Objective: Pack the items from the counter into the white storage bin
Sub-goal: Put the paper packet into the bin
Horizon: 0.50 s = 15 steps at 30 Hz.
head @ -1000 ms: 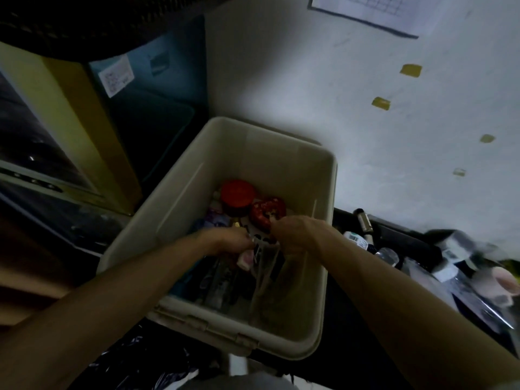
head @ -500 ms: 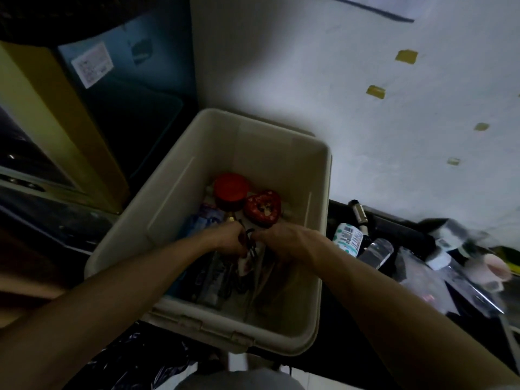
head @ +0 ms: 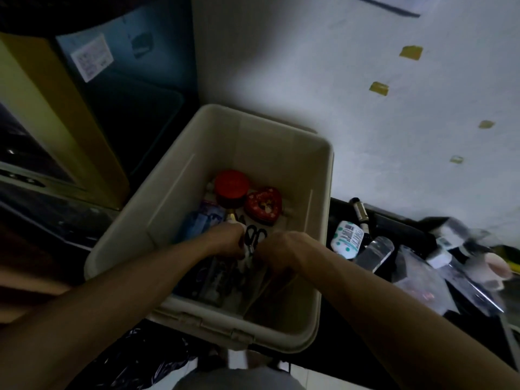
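The white storage bin [head: 253, 128] stands open below me. Inside lie a red-lidded jar [head: 232, 184], a red heart-shaped tin [head: 264, 204], a blue packet [head: 198, 223] and several dark flat packs. Both hands are down in the bin, close together. My left hand [head: 226, 239] and my right hand [head: 284, 249] have curled fingers around a bundle with black scissor handles [head: 254, 235] between them. What each hand holds below the handles is hidden.
On the dark counter to the right lie a white dotted bottle [head: 347, 239], a black marker-like tube [head: 360, 211], clear plastic bags [head: 416, 274] and a pink cup [head: 496, 267]. A white wall rises behind; a yellow cabinet [head: 53, 108] stands left.
Both hands have sunk a little deeper into the bin and drawn closer around the scissors. The camera view has shifted slightly upward.
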Each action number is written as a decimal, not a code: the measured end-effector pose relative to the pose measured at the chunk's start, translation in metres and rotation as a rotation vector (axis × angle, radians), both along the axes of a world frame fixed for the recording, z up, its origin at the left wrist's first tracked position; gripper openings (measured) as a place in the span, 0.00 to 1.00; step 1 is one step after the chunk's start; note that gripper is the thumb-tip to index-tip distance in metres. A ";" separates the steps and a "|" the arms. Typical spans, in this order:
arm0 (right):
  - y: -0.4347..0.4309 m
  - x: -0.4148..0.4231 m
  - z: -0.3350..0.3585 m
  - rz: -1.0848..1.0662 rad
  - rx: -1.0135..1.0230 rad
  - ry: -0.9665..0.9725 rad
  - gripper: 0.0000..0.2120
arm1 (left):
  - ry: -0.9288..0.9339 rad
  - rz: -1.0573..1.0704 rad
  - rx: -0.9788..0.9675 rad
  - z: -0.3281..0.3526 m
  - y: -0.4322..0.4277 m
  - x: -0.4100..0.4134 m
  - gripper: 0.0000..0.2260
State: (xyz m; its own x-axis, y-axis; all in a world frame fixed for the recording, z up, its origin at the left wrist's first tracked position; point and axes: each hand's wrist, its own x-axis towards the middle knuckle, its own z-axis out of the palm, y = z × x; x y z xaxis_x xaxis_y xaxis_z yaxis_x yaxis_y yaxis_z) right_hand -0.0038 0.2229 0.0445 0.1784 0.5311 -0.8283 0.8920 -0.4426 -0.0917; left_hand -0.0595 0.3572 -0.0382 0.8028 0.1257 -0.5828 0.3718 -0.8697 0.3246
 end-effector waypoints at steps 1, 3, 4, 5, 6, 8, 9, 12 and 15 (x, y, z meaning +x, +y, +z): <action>0.003 -0.001 0.001 -0.003 0.046 -0.017 0.17 | -0.011 -0.009 0.034 -0.005 0.001 0.002 0.10; 0.007 0.001 0.005 0.009 0.161 -0.098 0.15 | -0.004 -0.039 0.087 -0.008 0.004 0.008 0.08; 0.009 0.003 0.005 0.035 0.162 -0.133 0.15 | -0.002 -0.072 0.127 -0.011 0.005 0.011 0.10; 0.009 0.003 0.008 0.048 0.144 -0.159 0.15 | -0.009 -0.088 0.166 -0.016 0.006 0.012 0.12; 0.009 0.005 0.011 0.064 0.138 -0.178 0.14 | -0.019 -0.099 0.200 -0.017 0.006 0.011 0.14; 0.008 0.012 0.013 0.045 0.147 -0.184 0.13 | -0.037 -0.144 0.250 -0.019 0.006 0.010 0.14; 0.008 0.015 0.015 0.046 0.160 -0.190 0.12 | -0.035 -0.180 0.282 -0.015 0.005 0.008 0.15; 0.012 0.019 0.020 0.081 0.213 -0.206 0.12 | -0.003 -0.226 0.315 0.000 0.000 0.008 0.15; 0.020 0.017 0.024 0.180 0.243 -0.310 0.10 | 0.179 -0.270 0.225 -0.005 0.000 0.011 0.17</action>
State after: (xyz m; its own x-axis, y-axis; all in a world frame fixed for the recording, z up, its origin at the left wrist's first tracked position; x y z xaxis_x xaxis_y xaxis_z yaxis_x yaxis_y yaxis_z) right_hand 0.0135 0.2429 0.0684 0.2856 0.7496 -0.5971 0.9549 -0.2757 0.1105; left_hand -0.0482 0.3572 -0.0431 0.7128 0.0645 -0.6984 0.1531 -0.9861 0.0652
